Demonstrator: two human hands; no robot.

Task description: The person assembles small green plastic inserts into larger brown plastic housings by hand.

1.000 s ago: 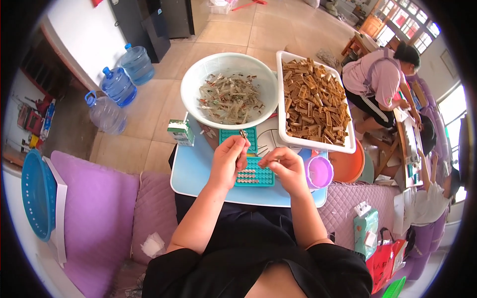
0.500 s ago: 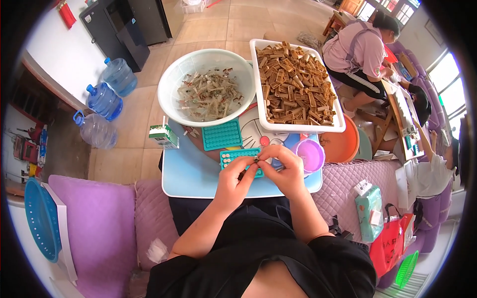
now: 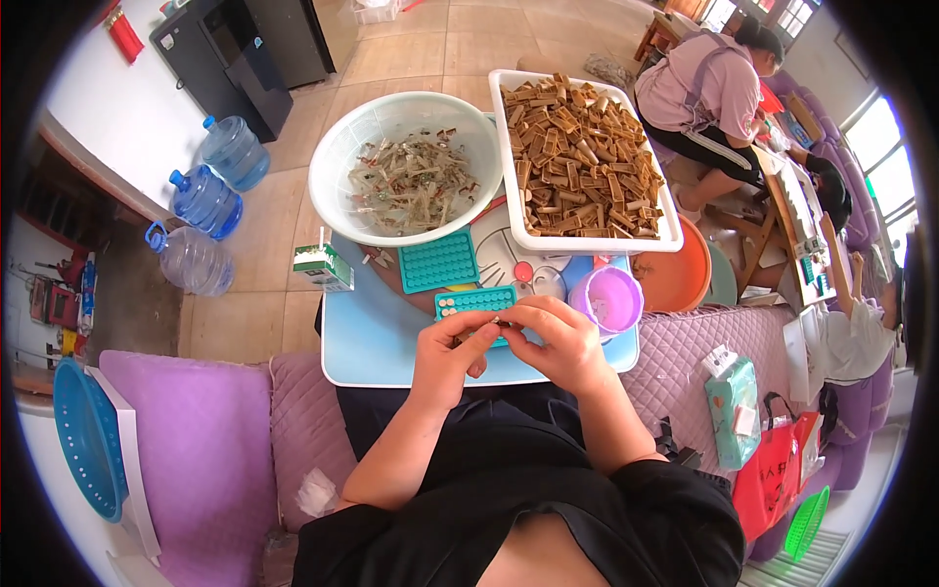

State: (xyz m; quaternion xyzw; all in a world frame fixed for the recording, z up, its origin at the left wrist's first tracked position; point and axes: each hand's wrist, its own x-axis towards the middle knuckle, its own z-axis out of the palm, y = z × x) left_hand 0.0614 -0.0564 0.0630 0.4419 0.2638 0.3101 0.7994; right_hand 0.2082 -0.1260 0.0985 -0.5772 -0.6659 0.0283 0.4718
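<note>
My left hand [image 3: 450, 354] and my right hand [image 3: 558, 340] meet over the near edge of a small light-blue table [image 3: 377, 342]. Fingertips of both hands pinch a tiny dark piece [image 3: 500, 323], too small to name. Just beyond and partly under them lies a teal pocketed tray [image 3: 505, 296] with some pale round pieces in its left pockets; my fingers hide part of it. A second teal tray [image 3: 437, 260] lies behind. To the right of my right hand stands a purple cup-like tub [image 3: 606, 298].
A pale-green basin [image 3: 337, 210] of small clear parts stands at the back left, a white tray [image 3: 597, 247] heaped with brown pieces at the back right. Left sits a green box [image 3: 323, 266]; right, an orange basin [image 3: 675, 279]. A person [image 3: 699, 93] sits bent over another table.
Both hands have come slightly nearer to me and lower, with the tiny piece still pinched between them. The view has shifted a little; the trays and basins stay in place.
</note>
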